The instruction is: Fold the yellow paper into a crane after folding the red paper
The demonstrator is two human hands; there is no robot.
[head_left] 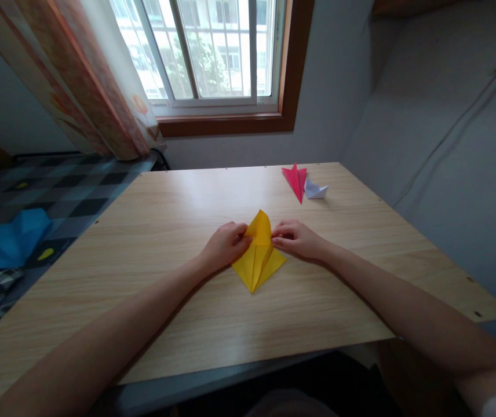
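A sheet of yellow folded paper lies on the table in front of me, one point toward me and an upper flap raised. Creases run down its lower half to the near point. My left hand pinches its left edge, with the fingers curled and the thumb on the paper. On the opposite side, my right hand has its thumb and fingers closed on the right edge of the upper flap. The fingertips of both hands are partly hidden by the paper and by each other.
Toward the back of the wooden table lie a pink folded paper plane and a white paper boat, side by side. Left of the table, blue paper rests on a checked bedspread. A window is behind.
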